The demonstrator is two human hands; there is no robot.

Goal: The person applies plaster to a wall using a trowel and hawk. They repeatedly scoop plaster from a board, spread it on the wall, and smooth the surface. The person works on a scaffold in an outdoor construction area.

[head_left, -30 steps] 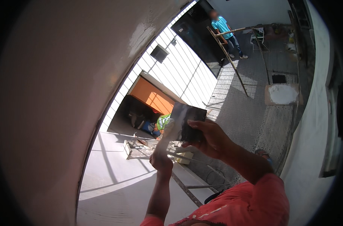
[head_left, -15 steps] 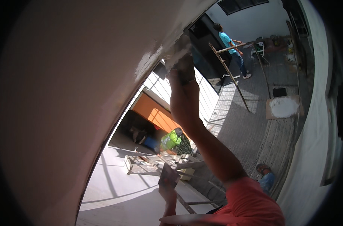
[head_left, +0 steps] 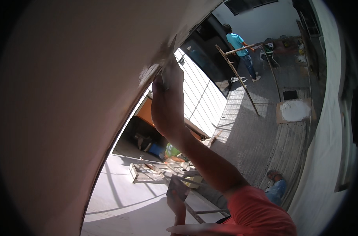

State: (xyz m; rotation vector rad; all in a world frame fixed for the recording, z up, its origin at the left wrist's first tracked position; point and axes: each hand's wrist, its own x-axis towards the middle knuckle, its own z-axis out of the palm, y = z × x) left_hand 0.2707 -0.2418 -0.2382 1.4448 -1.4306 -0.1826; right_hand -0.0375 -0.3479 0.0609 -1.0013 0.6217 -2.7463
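Observation:
My right hand (head_left: 168, 106) is raised and closed round a putty knife (head_left: 170, 74). The blade is seen nearly edge-on and blurred, at the lower edge of a broad pale surface (head_left: 69, 102) overhead. A whitish smear of filler (head_left: 146, 74) lies on that edge beside the blade. Lower down, my left hand (head_left: 176, 205) grips a flat, dark, squarish plate (head_left: 178, 188). What material lies on the plate is too unclear to tell.
My sandalled foot (head_left: 274, 175) stands on a ribbed plank (head_left: 283, 157). Ahead lies a board with white paste (head_left: 296, 111), near a wooden frame (head_left: 242, 86). A person in a blue shirt (head_left: 236, 41) stands beyond it. A ladder (head_left: 141, 173) and a partly hidden person in green (head_left: 172, 151) are below.
My right hand has moved left towards the pale edge, and the putty knife has turned edge-on. My arm now hides more of the person in green. My left hand has barely moved.

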